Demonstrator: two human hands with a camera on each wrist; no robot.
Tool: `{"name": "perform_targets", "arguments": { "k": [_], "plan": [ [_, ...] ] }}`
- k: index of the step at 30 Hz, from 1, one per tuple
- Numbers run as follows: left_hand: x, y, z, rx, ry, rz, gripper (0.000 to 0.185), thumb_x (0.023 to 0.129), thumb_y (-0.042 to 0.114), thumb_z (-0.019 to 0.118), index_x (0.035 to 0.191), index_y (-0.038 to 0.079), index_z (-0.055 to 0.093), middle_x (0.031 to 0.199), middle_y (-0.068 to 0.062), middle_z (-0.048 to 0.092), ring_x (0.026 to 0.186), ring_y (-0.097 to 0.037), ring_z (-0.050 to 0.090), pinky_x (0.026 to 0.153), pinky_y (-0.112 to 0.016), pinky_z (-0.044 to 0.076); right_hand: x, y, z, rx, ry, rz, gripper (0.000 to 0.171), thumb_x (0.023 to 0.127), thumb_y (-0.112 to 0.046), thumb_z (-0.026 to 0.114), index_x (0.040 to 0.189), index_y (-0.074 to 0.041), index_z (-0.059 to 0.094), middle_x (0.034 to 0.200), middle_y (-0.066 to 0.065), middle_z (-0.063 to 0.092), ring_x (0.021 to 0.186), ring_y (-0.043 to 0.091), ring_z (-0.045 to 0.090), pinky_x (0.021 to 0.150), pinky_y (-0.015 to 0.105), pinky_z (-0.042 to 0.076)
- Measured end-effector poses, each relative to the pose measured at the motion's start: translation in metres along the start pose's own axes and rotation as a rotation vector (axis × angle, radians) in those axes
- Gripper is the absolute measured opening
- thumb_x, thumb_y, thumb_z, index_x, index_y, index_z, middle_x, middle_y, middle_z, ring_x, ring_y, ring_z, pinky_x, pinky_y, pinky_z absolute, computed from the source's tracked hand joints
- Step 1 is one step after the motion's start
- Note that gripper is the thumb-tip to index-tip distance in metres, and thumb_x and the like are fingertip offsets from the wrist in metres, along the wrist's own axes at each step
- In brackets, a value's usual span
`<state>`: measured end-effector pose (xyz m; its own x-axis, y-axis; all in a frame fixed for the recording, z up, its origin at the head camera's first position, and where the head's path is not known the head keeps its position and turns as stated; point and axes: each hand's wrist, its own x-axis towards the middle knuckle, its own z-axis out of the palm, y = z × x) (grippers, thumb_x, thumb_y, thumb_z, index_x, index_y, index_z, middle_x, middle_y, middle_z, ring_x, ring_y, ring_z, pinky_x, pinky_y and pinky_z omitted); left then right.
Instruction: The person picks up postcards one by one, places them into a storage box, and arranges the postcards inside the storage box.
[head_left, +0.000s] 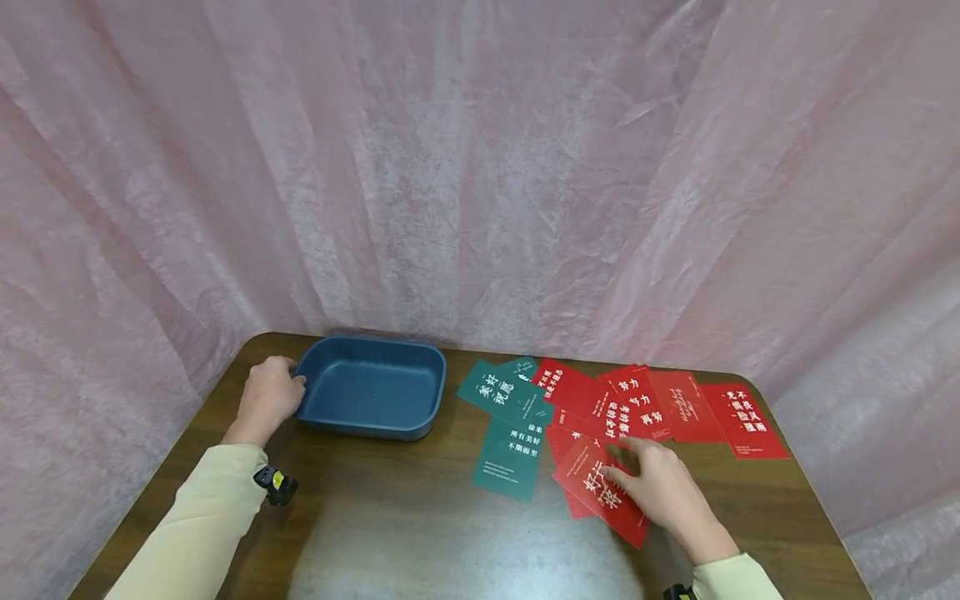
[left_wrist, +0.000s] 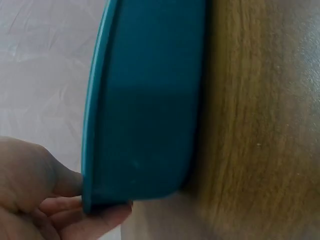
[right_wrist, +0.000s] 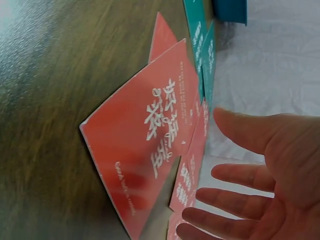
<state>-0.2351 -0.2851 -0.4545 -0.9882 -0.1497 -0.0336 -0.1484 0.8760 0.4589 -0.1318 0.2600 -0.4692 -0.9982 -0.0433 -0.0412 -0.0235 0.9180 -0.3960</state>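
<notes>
A blue rectangular tray stands at the back left of the table. My left hand grips its left end; in the left wrist view, the thumb lies against the rim of the tray and the fingers curl beneath it. My right hand hovers over the red cards at the right, fingers loosely spread, holding nothing. Nearest to it is a red card with white writing, seen large in the right wrist view as the top red card. That card overlaps another red one underneath.
More red cards spread toward the right edge, the outermost red card lying near the corner. Green cards overlap between the tray and the red ones. A pink curtain hangs behind the wooden table.
</notes>
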Motion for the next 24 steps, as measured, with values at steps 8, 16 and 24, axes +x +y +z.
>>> {"name": "perform_targets", "arguments": {
  "k": [8,16,24],
  "plan": [
    [-0.006,0.003,0.004,0.010,0.014,0.052,0.038,0.090,0.010,0.051,0.121,-0.012,0.054,0.116,-0.032,0.059,0.105,-0.048,0.056,0.083,-0.057,0.048,0.001,0.002,0.005,-0.002,-0.087,0.030,0.076,0.067,-0.050,0.077,0.127,-0.009,0.056,0.108,0.006,0.063,0.087,0.019,0.053,0.067,0.032,0.050],
    [-0.011,0.009,-0.001,0.043,-0.008,0.069,0.039,0.085,0.008,0.053,0.118,-0.012,0.055,0.113,-0.033,0.060,0.101,-0.047,0.058,0.079,-0.054,0.050,0.002,0.005,0.010,-0.018,-0.104,0.047,0.090,0.057,-0.052,0.083,0.131,-0.010,0.052,0.119,0.013,0.057,0.100,0.026,0.052,0.073,0.042,0.054],
    [-0.011,0.009,0.001,0.043,-0.062,0.080,0.038,0.086,0.009,0.054,0.118,-0.012,0.055,0.113,-0.032,0.060,0.095,-0.041,0.061,0.071,-0.047,0.052,0.000,0.012,0.015,-0.029,-0.076,0.057,0.088,0.049,-0.048,0.088,0.121,-0.007,0.059,0.114,0.015,0.058,0.099,0.028,0.054,0.076,0.046,0.053]
  ]
}}
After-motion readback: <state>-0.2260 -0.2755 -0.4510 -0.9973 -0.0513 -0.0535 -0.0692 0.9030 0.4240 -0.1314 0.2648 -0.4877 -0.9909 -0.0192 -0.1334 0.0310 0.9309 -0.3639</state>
